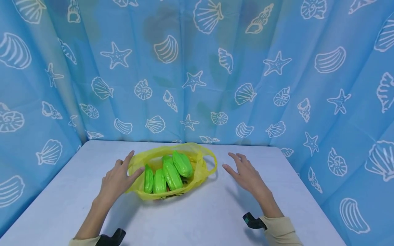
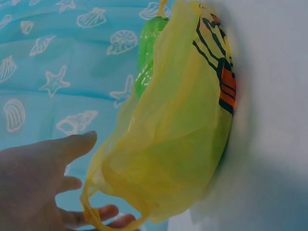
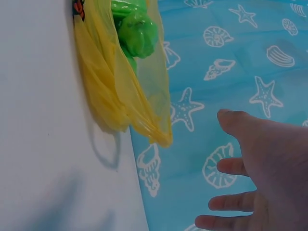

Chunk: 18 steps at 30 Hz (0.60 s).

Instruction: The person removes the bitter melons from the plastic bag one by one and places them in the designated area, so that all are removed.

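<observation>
A yellow plastic bag [image 1: 201, 171] lies on the table with its mouth open upward. Several glossy green oblong bundles [image 1: 172, 175] sit inside it; their exact kind is unclear. My left hand [image 1: 116, 181] hovers at the bag's left end, fingers apart. In the left wrist view, its lower fingertips overlap the bag's handle loop [image 2: 139, 217]; whether they touch it I cannot tell. To the right of the bag, my right hand [image 1: 246, 174] is held in the air with spread fingers, holding nothing. A gap separates it from the right handle [image 1: 214, 163].
The white table [image 1: 197, 222] extends around the bag. Behind it and along both sides hangs a blue curtain [image 1: 191, 99] with white shells and starfish. Black devices [image 1: 253, 221] are strapped at both wrists. Black and orange print [image 2: 226, 82] marks the bag's near side.
</observation>
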Tool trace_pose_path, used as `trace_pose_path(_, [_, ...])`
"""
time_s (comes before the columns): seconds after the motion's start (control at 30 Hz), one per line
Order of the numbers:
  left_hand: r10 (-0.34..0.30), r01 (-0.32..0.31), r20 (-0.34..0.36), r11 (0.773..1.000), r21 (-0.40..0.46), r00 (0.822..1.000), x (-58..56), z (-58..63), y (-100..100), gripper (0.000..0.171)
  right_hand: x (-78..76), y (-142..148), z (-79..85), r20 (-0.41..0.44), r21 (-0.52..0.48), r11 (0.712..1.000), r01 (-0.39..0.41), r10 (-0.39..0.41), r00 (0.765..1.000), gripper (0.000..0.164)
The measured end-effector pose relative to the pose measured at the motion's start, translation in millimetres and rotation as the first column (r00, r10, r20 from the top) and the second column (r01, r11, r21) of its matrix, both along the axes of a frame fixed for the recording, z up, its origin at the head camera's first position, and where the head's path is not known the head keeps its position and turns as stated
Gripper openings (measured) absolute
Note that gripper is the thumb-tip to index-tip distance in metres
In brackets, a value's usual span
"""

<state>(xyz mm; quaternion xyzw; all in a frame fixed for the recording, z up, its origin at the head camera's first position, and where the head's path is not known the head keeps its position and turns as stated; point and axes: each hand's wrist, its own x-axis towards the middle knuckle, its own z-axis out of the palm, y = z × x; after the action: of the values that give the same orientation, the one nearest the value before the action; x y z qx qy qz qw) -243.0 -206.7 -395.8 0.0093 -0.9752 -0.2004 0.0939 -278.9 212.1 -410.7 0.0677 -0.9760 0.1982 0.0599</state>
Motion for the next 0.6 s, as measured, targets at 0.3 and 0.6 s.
trace_pose_path(0.3, [-0.040,0.043,-0.025,0.989,0.141,0.999,3.4,-12.0,-5,0.079,-2.4,-14,-4.7,-0.020,-0.027,0.998,-0.054,0.054,0.998,0.065])
trace_pose_path(0.6, [-0.067,0.095,-0.091,0.935,0.341,0.994,1.1,-30.4,-8,0.078,-5.5,-21,-5.3,-0.018,-0.050,0.997,-0.065,0.064,0.998,0.064])
